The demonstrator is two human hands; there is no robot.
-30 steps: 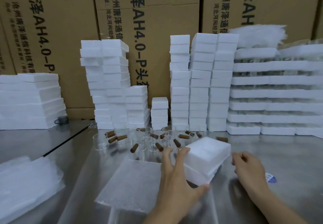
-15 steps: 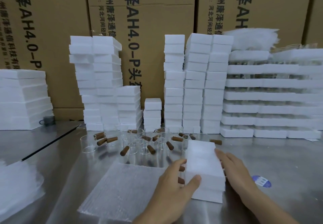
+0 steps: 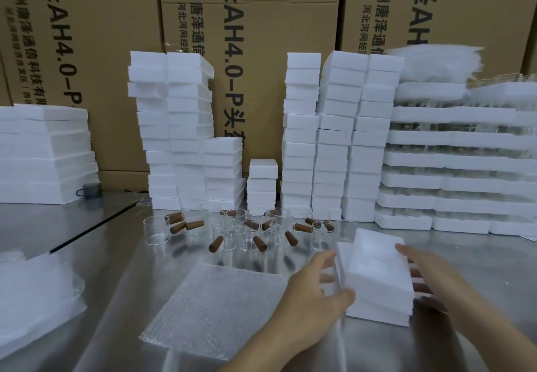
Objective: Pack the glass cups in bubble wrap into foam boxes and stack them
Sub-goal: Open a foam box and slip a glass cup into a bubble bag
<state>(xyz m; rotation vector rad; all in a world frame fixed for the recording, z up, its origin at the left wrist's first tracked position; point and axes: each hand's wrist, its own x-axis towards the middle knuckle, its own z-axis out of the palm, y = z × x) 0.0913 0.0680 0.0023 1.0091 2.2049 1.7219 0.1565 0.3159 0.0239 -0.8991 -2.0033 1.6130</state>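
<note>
A white foam box (image 3: 377,273) sits on the steel table in front of me. My left hand (image 3: 312,290) grips its left side with the thumb at its front corner. My right hand (image 3: 430,275) presses against its right side. The box's top part looks slightly shifted from its bottom part. A flat sheet of bubble wrap (image 3: 215,307) lies left of the box. Behind them stand several clear glass cups (image 3: 250,235) with brown wooden handles.
Tall stacks of white foam boxes (image 3: 337,136) line the back, with more stacks at the left (image 3: 171,127). Wide foam trays holding glassware (image 3: 459,162) fill the right. Foam sheets (image 3: 43,153) and a bubble wrap pile (image 3: 32,299) lie left. Cardboard cartons (image 3: 252,37) form the rear wall.
The foam box was tilted and lifted a second ago; it now rests flat on the table. Both hands have closed in on its sides.
</note>
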